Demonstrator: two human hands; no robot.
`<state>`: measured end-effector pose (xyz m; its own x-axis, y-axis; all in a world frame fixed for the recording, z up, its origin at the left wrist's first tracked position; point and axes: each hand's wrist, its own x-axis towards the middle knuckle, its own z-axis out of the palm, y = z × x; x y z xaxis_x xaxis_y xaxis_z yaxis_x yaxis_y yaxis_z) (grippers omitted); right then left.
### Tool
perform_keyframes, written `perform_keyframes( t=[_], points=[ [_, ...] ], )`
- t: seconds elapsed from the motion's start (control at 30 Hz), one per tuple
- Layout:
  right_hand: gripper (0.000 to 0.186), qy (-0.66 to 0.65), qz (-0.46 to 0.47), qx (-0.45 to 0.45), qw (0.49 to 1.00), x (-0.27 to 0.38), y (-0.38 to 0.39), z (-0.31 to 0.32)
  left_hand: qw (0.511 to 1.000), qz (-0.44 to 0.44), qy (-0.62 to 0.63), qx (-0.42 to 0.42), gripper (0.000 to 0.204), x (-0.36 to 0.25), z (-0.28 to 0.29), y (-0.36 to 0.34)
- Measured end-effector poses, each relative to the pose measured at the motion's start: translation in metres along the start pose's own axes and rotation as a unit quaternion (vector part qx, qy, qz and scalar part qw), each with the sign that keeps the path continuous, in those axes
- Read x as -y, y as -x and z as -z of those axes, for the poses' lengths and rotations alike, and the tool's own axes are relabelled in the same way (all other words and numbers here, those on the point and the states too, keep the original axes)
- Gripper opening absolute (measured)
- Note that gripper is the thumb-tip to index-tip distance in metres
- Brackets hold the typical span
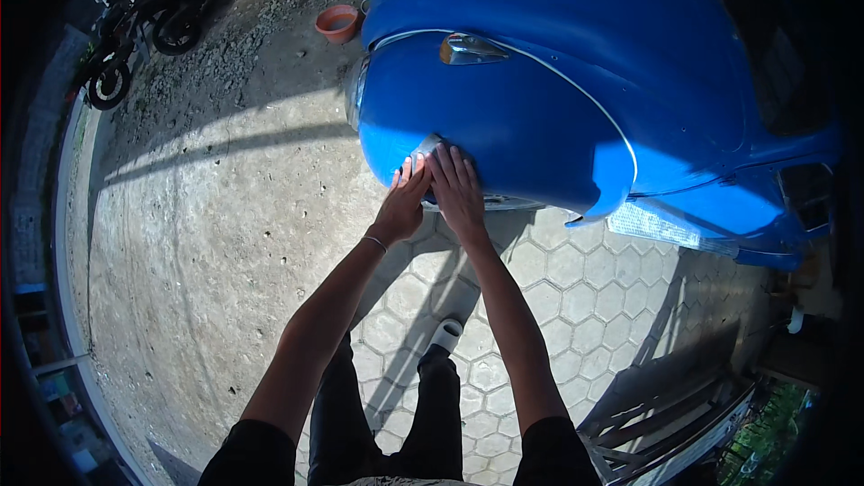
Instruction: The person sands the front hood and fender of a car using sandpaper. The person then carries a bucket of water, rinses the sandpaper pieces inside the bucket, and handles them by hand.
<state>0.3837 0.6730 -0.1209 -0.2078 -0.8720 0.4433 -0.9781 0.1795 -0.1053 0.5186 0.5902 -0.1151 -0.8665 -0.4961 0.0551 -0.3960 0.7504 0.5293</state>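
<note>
My left hand [405,202] and my right hand [457,187] are side by side on the lower front of a car's glossy blue fender [504,117]. Between them and the paint they hold a small grey sheet [430,142], whose edge shows past the fingertips. Whether it is sandpaper or cloth, I cannot tell. Both hands keep their fingers fairly straight and press the sheet down, the right one covering more of it. Below them, part of the wheel [504,202] shows under the fender. An orange and chrome turn signal [470,49] sits higher on the fender.
An orange basin [337,23] stands on the ground beyond the car's front. Motorcycles [148,18] are parked at the far left. Hexagonal pavers [576,292] meet rough concrete [207,252] below me. A slatted bench [670,414] is at the lower right.
</note>
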Motion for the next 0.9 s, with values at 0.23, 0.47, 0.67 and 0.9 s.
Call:
perform_keyframes(
  t=[0.23, 0.47, 0.67, 0.9],
  points=[
    [0.056, 0.007, -0.192, -0.021, 0.981, -0.018, 0.035, 0.016, 0.986, -0.166, 0.015, -0.007, 0.077, -0.038, -0.015, -0.030],
    [0.066, 0.100, -0.109, -0.010, 0.989, 0.065, -0.040, -0.060, 0.987, -0.146, 0.033, -0.063, 0.070, 0.096, -0.002, -0.019],
    [0.069, 0.136, -0.080, -0.074, 0.985, 0.044, -0.023, -0.044, 0.948, -0.238, 0.123, -0.173, 0.067, 0.070, -0.011, -0.024],
    [0.057, 0.169, -0.113, -0.238, 0.950, -0.018, -0.016, -0.013, 0.892, -0.372, 0.116, -0.230, 0.052, 0.024, -0.021, -0.072]
  ],
)
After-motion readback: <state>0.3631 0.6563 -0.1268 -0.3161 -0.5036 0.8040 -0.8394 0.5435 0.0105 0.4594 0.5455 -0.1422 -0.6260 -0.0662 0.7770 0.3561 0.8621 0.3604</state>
